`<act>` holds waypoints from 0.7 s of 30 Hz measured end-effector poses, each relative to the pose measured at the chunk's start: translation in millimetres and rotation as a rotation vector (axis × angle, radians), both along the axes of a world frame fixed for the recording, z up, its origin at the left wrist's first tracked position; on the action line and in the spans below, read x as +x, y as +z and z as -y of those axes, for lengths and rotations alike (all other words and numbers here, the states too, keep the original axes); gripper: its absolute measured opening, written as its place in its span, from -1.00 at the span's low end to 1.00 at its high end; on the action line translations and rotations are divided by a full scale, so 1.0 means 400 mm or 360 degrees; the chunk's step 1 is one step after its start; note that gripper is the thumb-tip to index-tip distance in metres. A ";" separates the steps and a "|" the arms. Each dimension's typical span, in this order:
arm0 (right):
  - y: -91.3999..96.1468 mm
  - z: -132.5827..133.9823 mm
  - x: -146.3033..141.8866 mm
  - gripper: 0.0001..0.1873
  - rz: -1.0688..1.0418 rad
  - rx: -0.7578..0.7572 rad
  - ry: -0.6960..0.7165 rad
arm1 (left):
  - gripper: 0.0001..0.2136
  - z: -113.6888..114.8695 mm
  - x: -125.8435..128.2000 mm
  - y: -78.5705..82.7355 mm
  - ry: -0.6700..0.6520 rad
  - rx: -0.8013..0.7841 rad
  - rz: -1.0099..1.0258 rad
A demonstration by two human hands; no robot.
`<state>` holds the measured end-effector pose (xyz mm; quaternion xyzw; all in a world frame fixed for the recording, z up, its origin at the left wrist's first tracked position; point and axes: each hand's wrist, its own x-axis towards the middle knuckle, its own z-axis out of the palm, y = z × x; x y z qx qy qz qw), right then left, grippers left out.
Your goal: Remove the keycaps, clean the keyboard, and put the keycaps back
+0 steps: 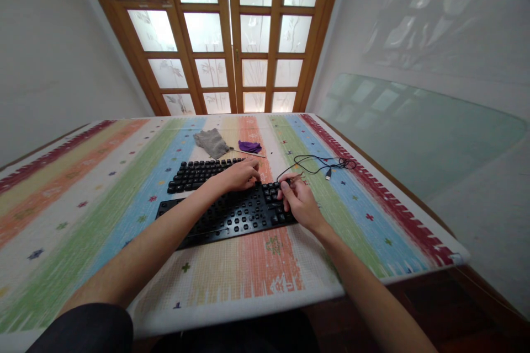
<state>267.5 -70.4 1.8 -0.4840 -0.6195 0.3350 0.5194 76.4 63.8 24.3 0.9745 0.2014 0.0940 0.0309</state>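
A black keyboard (pixel 232 219) lies slightly turned on the striped tablecloth. Most of its left and middle part is stripped to bare key stems, while keycaps still sit at its right end. My left hand (pixel 242 175) reaches over the upper edge with fingers bent down near a dark keycap (pixel 258 183); whether it pinches anything is hidden. At the right end, my right hand (pixel 301 202) is closed with thumb and fingers together above the keys. A thin tip shows by its fingers, too small to name. Loose black keycaps (pixel 194 172) stand in rows behind the keyboard.
A grey cloth glove (pixel 212 143) and a purple cloth (pixel 249 146) lie behind the keycaps, with a thin rod (pixel 248 153) beside them. The coiled black USB cable (pixel 318 164) lies at the right. Walls flank the striped tablecloth (pixel 273 265); wooden glazed doors (pixel 232 8) stand beyond.
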 end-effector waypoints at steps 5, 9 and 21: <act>-0.001 0.000 0.000 -0.58 0.0007 -0.0007 -0.0008 | -0.87 -0.007 0.000 -0.005 0.0015 -0.0007 0.0016; -0.005 -0.001 0.001 -0.61 -0.0004 0.0011 -0.0005 | -0.90 -0.009 0.003 -0.011 0.0031 0.0002 0.0039; -0.005 0.001 0.001 -0.61 0.0016 0.0002 0.0015 | -0.79 0.004 0.023 -0.024 0.0084 0.0166 -0.0022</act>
